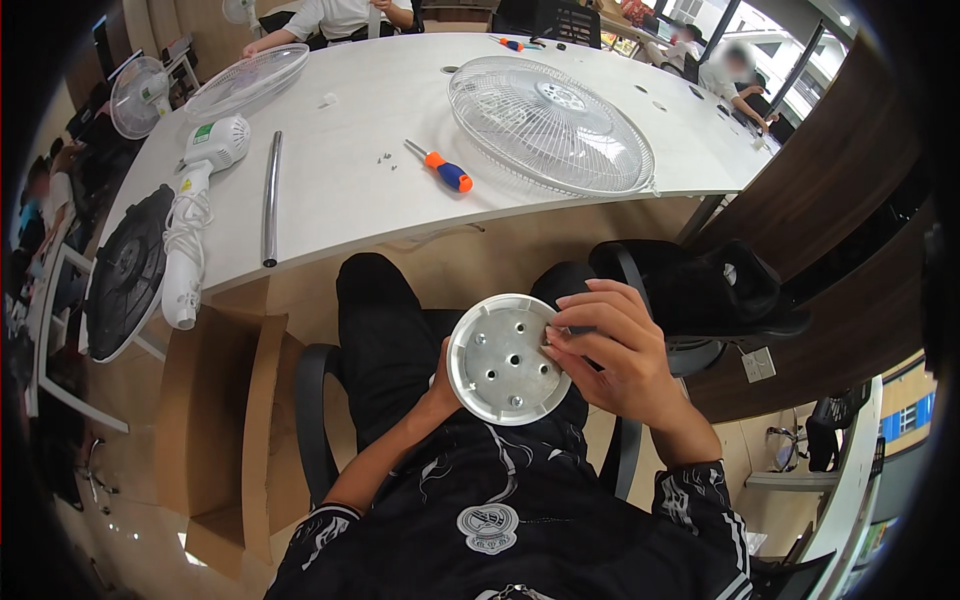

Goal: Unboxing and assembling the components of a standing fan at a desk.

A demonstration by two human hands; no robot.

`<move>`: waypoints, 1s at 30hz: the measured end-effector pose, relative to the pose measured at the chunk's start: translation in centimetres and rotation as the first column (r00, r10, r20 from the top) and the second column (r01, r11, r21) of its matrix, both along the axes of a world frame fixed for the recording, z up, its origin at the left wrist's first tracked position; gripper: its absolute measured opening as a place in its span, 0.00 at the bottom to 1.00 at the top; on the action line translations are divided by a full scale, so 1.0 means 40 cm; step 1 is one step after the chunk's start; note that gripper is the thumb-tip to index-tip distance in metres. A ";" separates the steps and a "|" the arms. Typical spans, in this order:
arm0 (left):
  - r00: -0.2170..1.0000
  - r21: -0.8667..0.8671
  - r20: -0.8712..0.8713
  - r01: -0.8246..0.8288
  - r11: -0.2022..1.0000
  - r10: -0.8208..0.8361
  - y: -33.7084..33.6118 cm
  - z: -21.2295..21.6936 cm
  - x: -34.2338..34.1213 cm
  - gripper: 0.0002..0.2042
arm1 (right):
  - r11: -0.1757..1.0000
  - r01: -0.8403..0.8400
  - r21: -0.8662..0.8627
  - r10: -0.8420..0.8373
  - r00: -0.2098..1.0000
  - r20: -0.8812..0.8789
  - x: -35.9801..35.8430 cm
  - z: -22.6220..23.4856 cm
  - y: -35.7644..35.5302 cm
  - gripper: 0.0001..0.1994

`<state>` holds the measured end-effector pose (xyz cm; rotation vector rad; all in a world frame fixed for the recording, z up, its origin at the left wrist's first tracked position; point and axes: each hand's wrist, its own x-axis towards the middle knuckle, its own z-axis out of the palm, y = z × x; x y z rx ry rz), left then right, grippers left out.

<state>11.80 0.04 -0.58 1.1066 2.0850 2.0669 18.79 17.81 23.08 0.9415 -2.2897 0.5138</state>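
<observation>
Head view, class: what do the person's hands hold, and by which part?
A round white disc with holes. The left hand supports its left edge from behind; the right hand grips its right rim with the fingertips.

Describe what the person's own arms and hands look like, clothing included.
Both hands, left hand and right hand, are bare: no gloves, rings or watch visible. Forearms are bare too. The sleeves end around the elbows, black with white striped cuffs, matching a black top with white swirling lines and a round white emblem.
</observation>
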 end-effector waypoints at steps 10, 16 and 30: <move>0.998 0.169 0.052 0.037 0.985 -0.046 0.019 0.063 -0.006 0.35 | 0.993 0.114 0.000 -0.114 0.992 0.055 -0.012 0.042 0.007 0.08; 0.992 0.196 0.097 0.061 0.979 -0.081 0.007 0.058 -0.007 0.36 | 0.996 0.080 -0.040 -0.068 0.967 0.245 -0.021 0.052 -0.002 0.09; 0.990 0.205 0.106 0.075 0.976 -0.099 0.008 0.040 0.001 0.37 | 0.964 0.106 -0.243 0.019 0.888 0.460 -0.029 0.036 0.001 0.08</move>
